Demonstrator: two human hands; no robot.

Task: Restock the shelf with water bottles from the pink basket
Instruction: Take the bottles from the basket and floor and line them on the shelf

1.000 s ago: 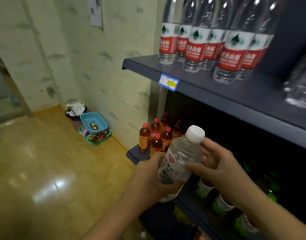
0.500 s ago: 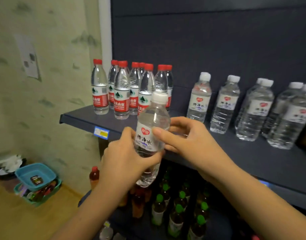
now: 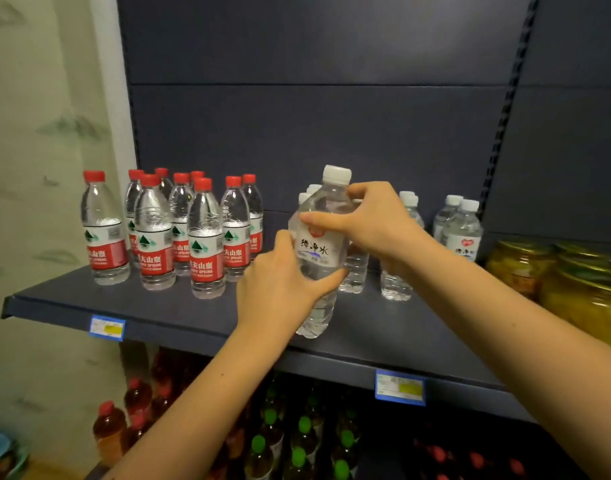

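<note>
Clear plastic water bottle [image 3: 319, 251], white cap, white label w/ red mark and dark characters, held upright in both hands over front-centre of dark blue shelf [image 3: 179, 311]. Base at or just above shelf surface; can't tell if touching.

Left hand [image 3: 280, 289]: wrapped round lower body of bottle, thumb across front below label, fingers closed behind. Right hand [image 3: 370, 223]: closed on upper body and shoulder, thumb lying across front at label top, fingers curled behind near the neck. Both forearms bare, reaching up from bottom of frame.

Same shelf, left: cluster of red-capped bottles [image 3: 179, 230] w/ red-and-white labels, upright, several rows deep. Behind and right of held bottle: white-capped bottles [image 3: 461, 225], same label type, upright near back panel; some partly hidden by hands. Far right, next bay: jars [image 3: 581, 289] w/ yellow contents.

Two blue price tags on shelf front edge: left tag [image 3: 106, 328], right tag [image 3: 400, 388].

Lower shelf: amber drinks w/ red caps [image 3: 108, 431] at left, green-capped bottles [image 3: 299, 445] centre, dim. Pink basket not in view.
</note>
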